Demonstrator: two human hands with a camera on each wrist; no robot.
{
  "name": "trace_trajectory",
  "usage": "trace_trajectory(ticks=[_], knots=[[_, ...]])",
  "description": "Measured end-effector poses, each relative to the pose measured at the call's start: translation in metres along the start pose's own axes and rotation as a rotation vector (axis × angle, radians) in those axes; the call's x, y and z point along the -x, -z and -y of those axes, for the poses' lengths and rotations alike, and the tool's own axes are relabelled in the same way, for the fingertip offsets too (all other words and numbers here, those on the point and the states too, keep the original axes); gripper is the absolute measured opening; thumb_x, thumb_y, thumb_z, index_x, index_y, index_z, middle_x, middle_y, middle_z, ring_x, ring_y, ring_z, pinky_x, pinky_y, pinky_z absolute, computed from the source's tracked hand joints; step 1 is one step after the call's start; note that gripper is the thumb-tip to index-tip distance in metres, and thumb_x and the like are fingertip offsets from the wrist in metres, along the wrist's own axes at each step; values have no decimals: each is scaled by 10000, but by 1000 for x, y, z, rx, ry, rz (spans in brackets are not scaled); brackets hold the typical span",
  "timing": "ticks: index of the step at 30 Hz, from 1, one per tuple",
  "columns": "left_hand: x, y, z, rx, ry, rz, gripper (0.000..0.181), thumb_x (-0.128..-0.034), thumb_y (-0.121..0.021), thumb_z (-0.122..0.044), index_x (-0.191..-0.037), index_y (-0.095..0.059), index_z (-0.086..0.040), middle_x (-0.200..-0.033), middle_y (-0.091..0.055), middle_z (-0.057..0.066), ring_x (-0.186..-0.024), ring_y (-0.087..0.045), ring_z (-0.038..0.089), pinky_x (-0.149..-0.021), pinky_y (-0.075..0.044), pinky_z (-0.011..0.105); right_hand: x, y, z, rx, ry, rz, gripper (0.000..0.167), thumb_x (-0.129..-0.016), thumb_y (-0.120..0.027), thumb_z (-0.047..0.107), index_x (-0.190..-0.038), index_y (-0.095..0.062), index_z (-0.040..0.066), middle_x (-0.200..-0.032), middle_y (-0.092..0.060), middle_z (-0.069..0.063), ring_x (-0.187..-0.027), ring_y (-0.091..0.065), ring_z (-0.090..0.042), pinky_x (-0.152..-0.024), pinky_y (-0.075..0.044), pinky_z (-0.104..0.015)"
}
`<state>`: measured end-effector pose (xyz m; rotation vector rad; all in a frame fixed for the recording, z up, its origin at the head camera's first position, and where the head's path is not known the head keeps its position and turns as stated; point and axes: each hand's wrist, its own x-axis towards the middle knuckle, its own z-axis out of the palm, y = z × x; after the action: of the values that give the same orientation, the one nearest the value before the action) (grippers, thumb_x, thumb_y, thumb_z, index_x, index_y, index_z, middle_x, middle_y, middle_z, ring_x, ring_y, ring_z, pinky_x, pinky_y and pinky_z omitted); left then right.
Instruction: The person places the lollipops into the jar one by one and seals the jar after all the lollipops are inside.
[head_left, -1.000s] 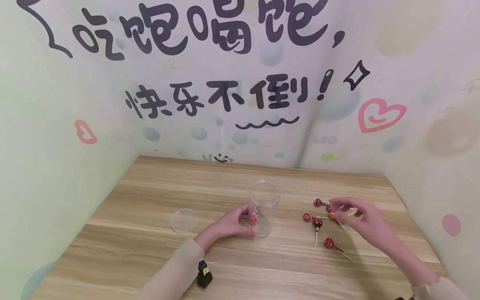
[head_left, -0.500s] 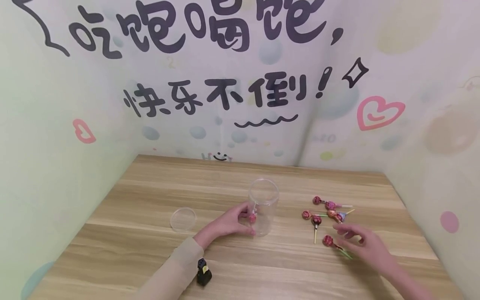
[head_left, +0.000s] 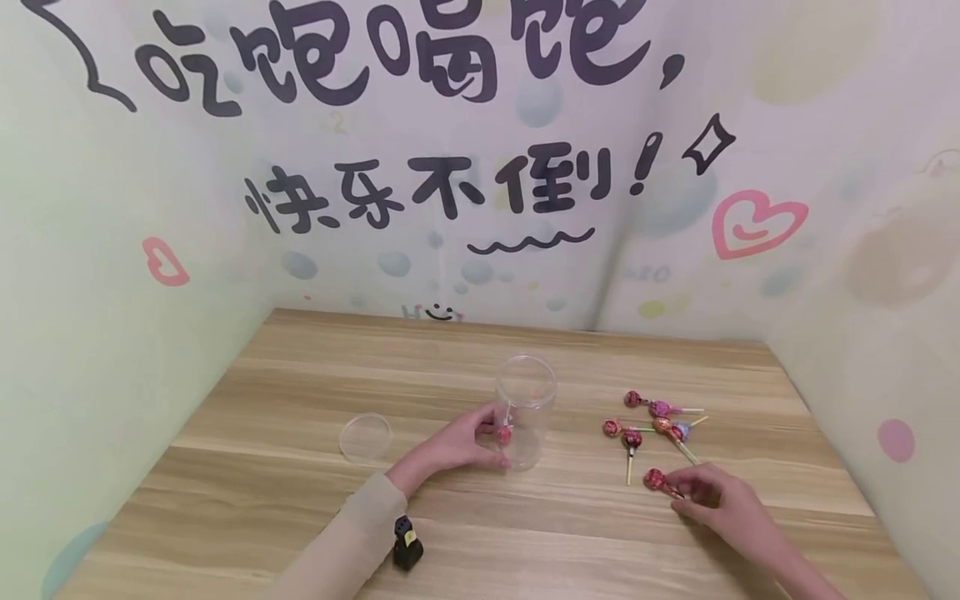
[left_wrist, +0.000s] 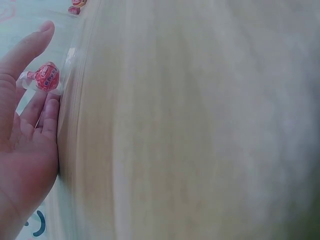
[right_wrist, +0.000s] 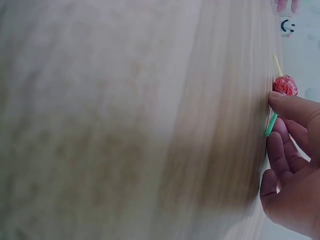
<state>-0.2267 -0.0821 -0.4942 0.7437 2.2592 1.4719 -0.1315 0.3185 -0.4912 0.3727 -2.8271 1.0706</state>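
A clear, lidless plastic jar (head_left: pixel 536 425) stands upright on the table. My left hand (head_left: pixel 453 443) holds it from the left, thumb and fingers curved round its side. Inside the jar is a red-wrapped lollipop (left_wrist: pixel 47 76). Over on the right, my right hand (head_left: pixel 727 504) pinches the nearest lollipop (head_left: pixel 655 479) just below its red head, between thumb and forefinger. Its green stick (right_wrist: pixel 271 124) shows under the thumb in the right wrist view. Beyond that hand lie several loose lollipops, among them an orange one (head_left: pixel 663 425) and a dark red one (head_left: pixel 633 438).
A clear round lid (head_left: pixel 365 437) lies flat on the wooden table (head_left: pixel 300 358), left of the jar. Near the left forearm sits a small black object (head_left: pixel 407 543). A printed wall (head_left: pixel 442 275) closes the table's back, with side walls left and right.
My right hand has drawn back from the group of lollipops toward the nearest one, and its thumb and forefinger have closed on it. The left hand and jar stay in place.
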Motion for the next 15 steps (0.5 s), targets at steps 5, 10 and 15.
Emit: trace_trajectory(ticks=[5,10,15], knots=[[0,-1,0,1,3,1,479,-764,-848,-133,-1121,-534,-83,-1275,-598,67,-1245,-550,198,-1120,-430,351,-1,0,-2,8,2,16,237,-765,-802,75,-967,-736,180,-815,-635,141,-706,-531,55,-591,-482,-178],[0,0,0,-3,-14,-3,455,-757,-848,-112,-1064,-515,-66,-1288,-594,85,-1232,-555,198,-1114,-437,326,-4,1,0,21,67,45,244,-768,-789,40,-962,-739,179,-815,-657,134,-711,-529,64,-596,-479,-172],[0,-1,0,-13,-22,-5,459,-758,-850,-118,-1072,-518,-70,-1271,-595,83,-1220,-557,189,-1106,-442,312,-9,6,2,52,94,107,215,-789,-782,58,-969,-743,169,-833,-694,109,-723,-531,90,-597,-480,-168]])
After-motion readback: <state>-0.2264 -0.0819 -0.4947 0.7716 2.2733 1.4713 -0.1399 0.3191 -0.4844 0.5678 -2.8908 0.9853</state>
